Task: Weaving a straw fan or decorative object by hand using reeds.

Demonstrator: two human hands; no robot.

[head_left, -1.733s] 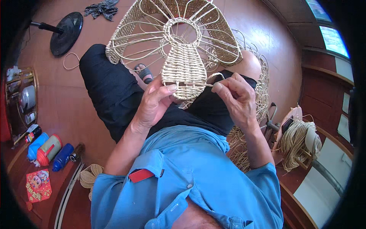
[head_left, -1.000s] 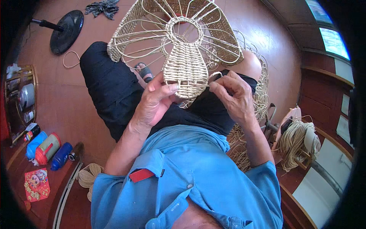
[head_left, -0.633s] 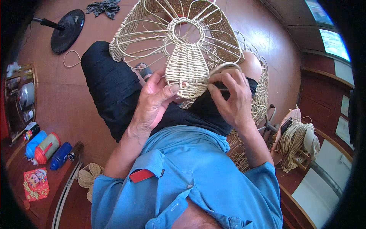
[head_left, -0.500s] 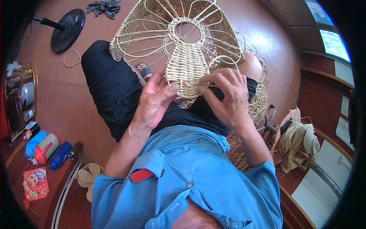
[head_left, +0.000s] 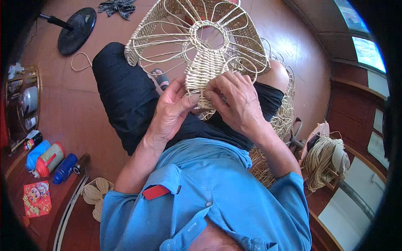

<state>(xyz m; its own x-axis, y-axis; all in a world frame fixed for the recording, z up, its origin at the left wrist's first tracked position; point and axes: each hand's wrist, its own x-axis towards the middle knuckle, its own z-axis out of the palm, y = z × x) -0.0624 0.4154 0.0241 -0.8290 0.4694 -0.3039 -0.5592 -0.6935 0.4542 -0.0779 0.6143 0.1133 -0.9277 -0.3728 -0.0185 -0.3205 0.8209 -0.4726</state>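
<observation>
A straw-coloured wicker piece (head_left: 204, 65) lies across my lap. It has a wide woven rim band (head_left: 144, 31), a braided ring (head_left: 191, 38) with rope spokes fanning out, and a tightly woven tapered panel running down toward me. My left hand (head_left: 171, 111) grips that panel's lower left edge, thumb on top and fingers mostly behind. Over the panel's lower right side, my right hand (head_left: 236, 100) pinches a weaving strand between thumb and forefinger. A strand (head_left: 245, 62) loops up just above the right knuckles. The right fingertips cover part of the weave.
Loose cord (head_left: 284, 111) piles beside my right leg, with a hank of cord (head_left: 320, 157) on a wooden stand beyond. At left are a black round base (head_left: 76, 31), a blue bottle (head_left: 65, 168), a grey-red cylinder (head_left: 49, 159) and a flower-shaped woven piece (head_left: 97, 192).
My right hand has moved left, across the lower panel, and its fingertips are closer to my left thumb. The wicker piece has shifted and tilted slightly to the right at its top.
</observation>
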